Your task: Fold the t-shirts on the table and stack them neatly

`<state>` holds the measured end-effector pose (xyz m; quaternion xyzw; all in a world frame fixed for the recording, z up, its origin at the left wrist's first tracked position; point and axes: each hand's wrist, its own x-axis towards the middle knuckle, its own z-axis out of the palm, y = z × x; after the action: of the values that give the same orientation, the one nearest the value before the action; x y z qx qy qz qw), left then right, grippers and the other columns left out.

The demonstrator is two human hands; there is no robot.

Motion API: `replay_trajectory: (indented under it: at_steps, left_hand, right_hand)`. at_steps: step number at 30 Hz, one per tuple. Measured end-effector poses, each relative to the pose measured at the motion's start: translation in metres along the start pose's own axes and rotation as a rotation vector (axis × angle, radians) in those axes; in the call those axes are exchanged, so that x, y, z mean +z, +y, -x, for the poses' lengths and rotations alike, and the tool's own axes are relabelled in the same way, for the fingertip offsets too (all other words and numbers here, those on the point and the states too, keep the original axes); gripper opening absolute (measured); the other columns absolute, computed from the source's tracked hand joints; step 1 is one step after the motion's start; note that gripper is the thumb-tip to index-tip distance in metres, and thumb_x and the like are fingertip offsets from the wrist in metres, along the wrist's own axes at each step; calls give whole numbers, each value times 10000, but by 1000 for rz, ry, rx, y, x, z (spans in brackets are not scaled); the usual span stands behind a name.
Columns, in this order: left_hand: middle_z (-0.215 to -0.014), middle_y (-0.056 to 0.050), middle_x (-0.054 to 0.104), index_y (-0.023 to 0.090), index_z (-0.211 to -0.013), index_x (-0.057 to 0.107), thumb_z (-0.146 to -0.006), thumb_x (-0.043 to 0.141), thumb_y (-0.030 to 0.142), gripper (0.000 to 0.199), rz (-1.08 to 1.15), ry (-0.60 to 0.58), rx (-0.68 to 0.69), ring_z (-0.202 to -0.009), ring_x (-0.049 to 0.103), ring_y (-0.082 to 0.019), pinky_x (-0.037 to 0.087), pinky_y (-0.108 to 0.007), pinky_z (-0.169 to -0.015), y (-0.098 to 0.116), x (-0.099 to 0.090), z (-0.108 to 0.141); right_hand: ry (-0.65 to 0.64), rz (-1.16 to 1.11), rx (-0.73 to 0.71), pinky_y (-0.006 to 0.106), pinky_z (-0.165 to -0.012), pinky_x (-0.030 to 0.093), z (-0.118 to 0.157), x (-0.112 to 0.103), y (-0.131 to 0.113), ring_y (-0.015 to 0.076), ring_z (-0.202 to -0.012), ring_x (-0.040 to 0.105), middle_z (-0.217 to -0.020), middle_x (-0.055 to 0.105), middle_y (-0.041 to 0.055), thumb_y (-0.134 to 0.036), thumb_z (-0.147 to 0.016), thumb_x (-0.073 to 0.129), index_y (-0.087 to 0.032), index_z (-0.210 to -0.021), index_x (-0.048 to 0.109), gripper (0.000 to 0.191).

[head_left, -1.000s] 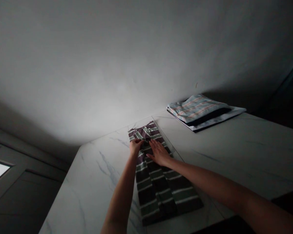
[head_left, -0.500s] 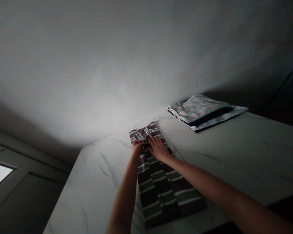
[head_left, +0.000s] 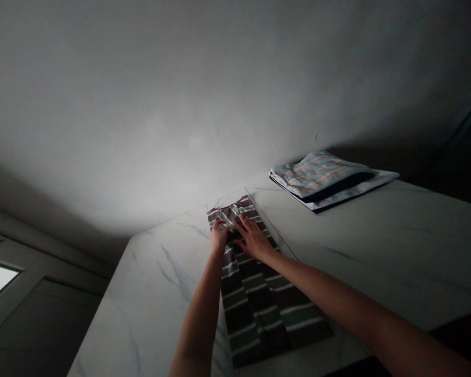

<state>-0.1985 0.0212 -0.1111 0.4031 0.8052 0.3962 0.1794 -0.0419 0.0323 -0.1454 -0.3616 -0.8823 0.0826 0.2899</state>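
A dark striped garment point(head_left: 259, 309), folded into a long strip, lies on the white marbled surface with its collar end toward the wall. My left hand point(head_left: 219, 235) is at the left edge of its upper part, fingers bent and drawn together on the fabric; whether they pinch cloth is too small to make out. My right hand point(head_left: 254, 238) rests on the upper part of the garment, fingers spread over the stripes. Small folds of cloth show between the two hands.
Folded clothes point(head_left: 322, 178), a light striped piece on top of dark and white ones, lie at the back right against the grey wall point(head_left: 196, 104). The marbled surface point(head_left: 157, 293) has a seam right of the garment. A door point(head_left: 43, 309) stands at the lower left.
My left hand has moved slightly up along the garment, its fingers less tightly curled. My right hand's fingers have shifted a little up and left and spread wider. The garment has barely moved.
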Motion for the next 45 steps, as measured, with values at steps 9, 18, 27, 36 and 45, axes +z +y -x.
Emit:
replay_trajectory:
  at_steps: [9, 18, 27, 36, 45]
  left_hand:
    - [-1003, -99, 712, 228, -957, 705, -808, 641, 244, 162, -371, 4, 107, -1002, 646, -278, 480, -378, -861, 22, -22, -8]
    - [-804, -36, 717, 218, -813, 689, -729, 770, 224, 117, -409, -43, 173, -889, 657, -242, 460, -388, -887, 28, -28, -68]
    - [-1246, -98, 633, 261, -1085, 680, -901, 528, 144, 266, -478, 13, 437, -1239, 512, -254, 361, -432, -1075, 25, 0, -51]
    - [-1547, -7, 431, 339, -1385, 523, -975, 446, 292, 420, -683, -423, 794, -1486, 274, -211, 242, -457, -1202, 18, 21, -42]
    - [-1632, -9, 254, 325, -1541, 305, -1014, 353, 369, 531, -710, -341, 801, -1512, 191, -251, 187, -483, -1221, 18, 25, -9]
  right_hand:
    - [-68, -119, -115, 488, -1161, 348, 0, 1, -3, 289, -1362, 465, -1408, 555, 196, -266, -948, 509, -76, -1326, 591, 431]
    - [-77, -87, -93, 502, -1132, 380, 2, -11, -11, 294, -1343, 483, -1417, 553, 165, -279, -942, 555, -171, -1386, 563, 457]
    - [-99, -42, -103, 470, -1152, 366, 2, -5, -6, 299, -1351, 474, -1421, 553, 166, -332, -972, 513, -128, -1303, 647, 411]
    - [-200, -15, -72, 529, -1173, 312, 8, -8, -13, 335, -1443, 333, -1527, 422, 171, -392, -949, 532, -129, -1411, 542, 531]
    - [-218, 8, -108, 550, -1200, 235, 85, -33, -11, 350, -1484, 219, -1595, 259, 192, -620, -936, 464, -95, -1519, 375, 790]
